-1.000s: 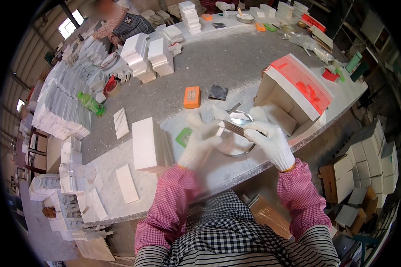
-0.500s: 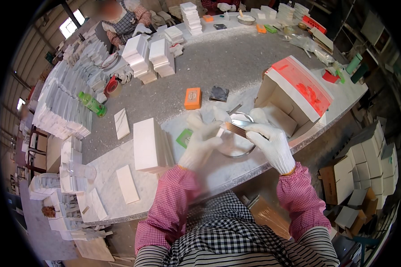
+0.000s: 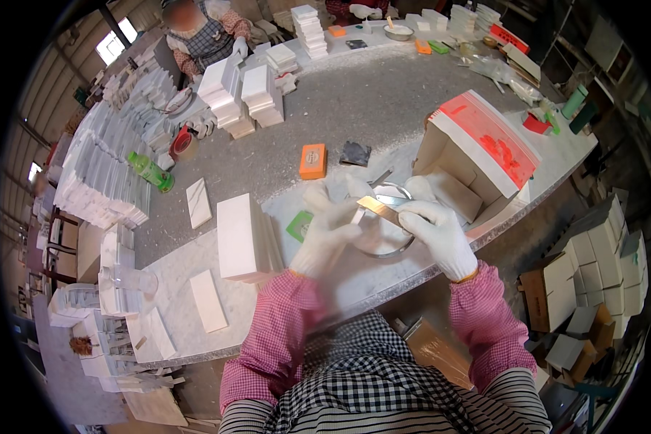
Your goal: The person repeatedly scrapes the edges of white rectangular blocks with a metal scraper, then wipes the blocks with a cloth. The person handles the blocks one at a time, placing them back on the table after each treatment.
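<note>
Both of my hands wear white knit gloves. My right hand (image 3: 435, 230) pinches a flat, shiny brownish scraper (image 3: 378, 210), its free end pointing toward my left hand. My left hand (image 3: 327, 233) is curled close to that end, thumb and fingers drawn together; whatever lies between them blends with the white glove. Under the hands is a round metal-rimmed bowl (image 3: 387, 254) with white contents. Another metal tool (image 3: 392, 200) lies across its far side. To the left of my left hand stands a stack of white tiles (image 3: 240, 235), with a green box (image 3: 299, 226) beside it.
An orange box (image 3: 313, 160) and a dark pad (image 3: 355, 152) lie beyond the bowl. An open carton (image 3: 452, 192) stands to the right. Loose tiles (image 3: 208, 300) lie at left, near a green bottle (image 3: 150, 171) and tall tile stacks (image 3: 98, 170). A co-worker (image 3: 206, 40) is at the far left.
The scraper has turned in my right hand, so its face now catches the light. My hands stay nearly in place. The co-worker's gloved hand has shifted.
</note>
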